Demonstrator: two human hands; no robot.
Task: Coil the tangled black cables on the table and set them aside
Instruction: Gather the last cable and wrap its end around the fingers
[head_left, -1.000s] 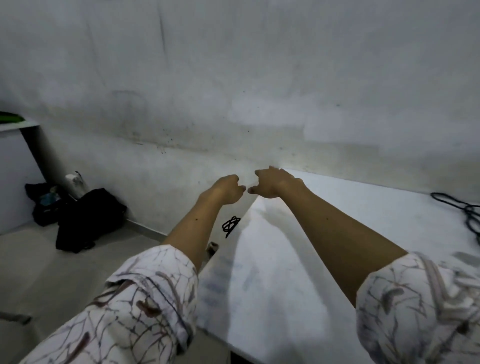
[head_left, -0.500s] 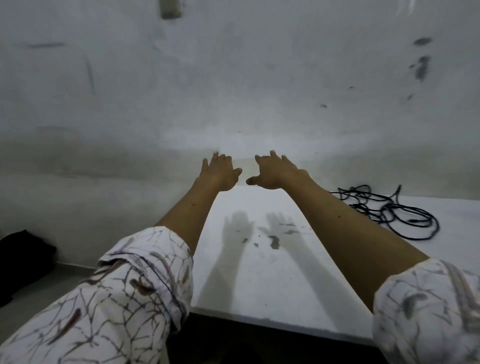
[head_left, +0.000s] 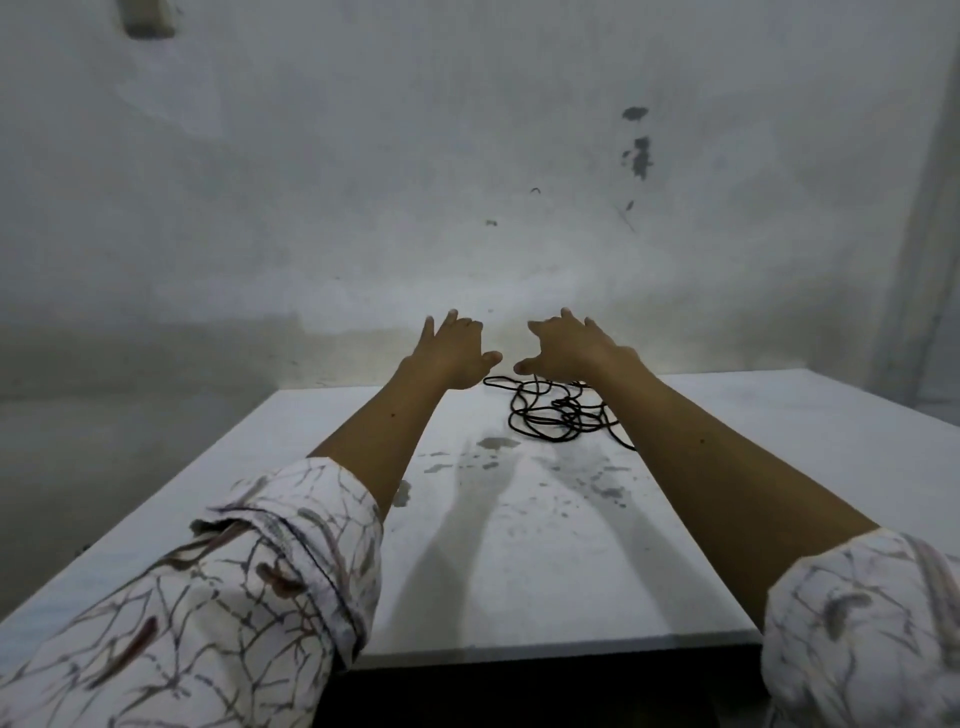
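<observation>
Both hands stretch forward with fingers spread and holding nothing: the left hand (head_left: 453, 349) and the right hand (head_left: 574, 347) hover above the smudged white bench (head_left: 519, 545) before a stained grey wall (head_left: 415, 182). The tangled black cable pile (head_left: 558, 413) lies just below the right hand's fingers (head_left: 563, 318).

Rolled-up white sleeves (head_left: 249, 597) with a brown-and-grey branching print cover both upper arms.

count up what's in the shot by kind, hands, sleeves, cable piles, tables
hands: 2, left hand and right hand, both open and empty
sleeves: 2, left sleeve and right sleeve
cable piles: 1, black cable tangle
tables: 1, white table
total: 6
</observation>
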